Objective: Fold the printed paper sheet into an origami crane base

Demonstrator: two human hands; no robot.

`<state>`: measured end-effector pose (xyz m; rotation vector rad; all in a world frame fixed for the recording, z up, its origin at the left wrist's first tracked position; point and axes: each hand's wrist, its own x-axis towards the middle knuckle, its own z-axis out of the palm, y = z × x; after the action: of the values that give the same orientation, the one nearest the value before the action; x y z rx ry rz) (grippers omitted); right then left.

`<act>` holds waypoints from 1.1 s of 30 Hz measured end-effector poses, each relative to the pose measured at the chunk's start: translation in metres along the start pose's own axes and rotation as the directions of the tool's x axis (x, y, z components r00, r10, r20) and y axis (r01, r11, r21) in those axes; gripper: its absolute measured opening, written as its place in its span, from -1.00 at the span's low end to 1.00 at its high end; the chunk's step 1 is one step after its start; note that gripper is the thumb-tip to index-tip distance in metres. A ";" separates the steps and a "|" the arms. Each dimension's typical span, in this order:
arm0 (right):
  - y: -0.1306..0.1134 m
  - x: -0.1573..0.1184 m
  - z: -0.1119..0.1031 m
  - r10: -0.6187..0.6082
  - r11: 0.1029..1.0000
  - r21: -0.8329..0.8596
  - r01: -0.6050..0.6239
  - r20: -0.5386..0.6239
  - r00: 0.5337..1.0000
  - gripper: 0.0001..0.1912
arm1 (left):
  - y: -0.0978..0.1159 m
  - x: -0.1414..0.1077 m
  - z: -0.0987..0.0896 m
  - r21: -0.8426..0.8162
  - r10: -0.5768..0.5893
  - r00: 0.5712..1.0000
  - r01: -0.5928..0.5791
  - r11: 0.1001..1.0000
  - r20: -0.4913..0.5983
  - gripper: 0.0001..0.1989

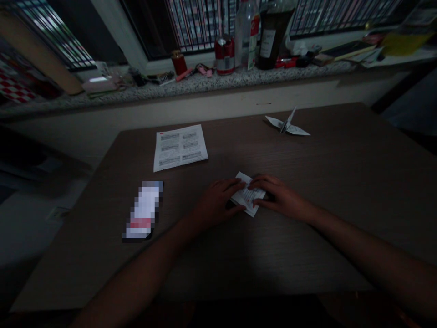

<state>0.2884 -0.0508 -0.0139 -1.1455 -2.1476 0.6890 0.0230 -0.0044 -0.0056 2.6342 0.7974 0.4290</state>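
Note:
A small square of printed paper (248, 198), folded in layers, lies on the dark wooden table (218, 264) with one corner toward me. My left hand (215, 202) grips its left side, thumb near the lower edge and fingers along the upper left. From the right, my right hand (280, 197) holds the opposite side, its fingertips resting on the top face and thumb near the lower right edge. Parts of the paper are hidden under the fingers. Behind my right hand, near the wall, stands a folded paper crane (287, 126) with its wings spread.
Left of my hands lies a phone (145, 209) with a lit, blurred screen. A printed sheet (180, 146) rests farther back. Along the stone windowsill (191, 86) stand a red can (225, 54), a clear bottle (243, 38), a dark bottle (272, 38) and assorted small items.

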 end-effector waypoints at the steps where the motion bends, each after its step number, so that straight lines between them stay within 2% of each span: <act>1: 0.001 0.000 0.000 0.000 1.000 0.004 0.000 0.001 1.000 -0.64 | -0.001 0.000 -0.001 -0.001 0.008 1.000 -0.008 1.000 0.002 -0.33; 3: 0.002 0.000 0.000 -0.004 1.000 0.009 0.004 -0.003 1.000 -0.65 | -0.001 -0.001 -0.002 -0.004 0.013 1.000 -0.013 1.000 0.002 -0.32; 10: -0.002 0.000 -0.004 -0.008 1.000 0.015 0.008 0.015 1.000 -0.62 | 0.002 0.001 -0.002 -0.049 -0.021 0.999 0.019 0.999 -0.043 -0.46; 16: -0.004 -0.004 -0.006 -0.029 0.999 -0.014 0.030 0.052 0.998 -0.36 | 0.002 0.002 0.001 -0.076 -0.077 0.996 0.073 0.994 -0.047 -0.54; 22: 0.001 -0.005 0.000 -0.063 0.997 -0.043 0.063 -0.002 0.998 -0.54 | 0.003 0.002 0.002 -0.124 -0.124 0.991 0.117 0.985 -0.047 -0.61; 28: 0.002 -0.001 0.003 -0.052 0.972 -0.232 0.038 -0.054 0.997 -0.46 | 0.003 0.003 0.001 -0.120 -0.132 0.991 0.128 0.985 -0.025 -0.69; 33: 0.004 0.001 0.006 -0.064 0.952 -0.304 0.043 -0.061 0.996 -0.53 | 0.004 0.004 0.001 -0.072 -0.108 0.992 0.104 0.992 -0.057 -0.60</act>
<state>0.2858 -0.0489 -0.0206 -1.2408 -2.2675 0.2948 0.0286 -0.0062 -0.0044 2.5123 0.9205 0.5002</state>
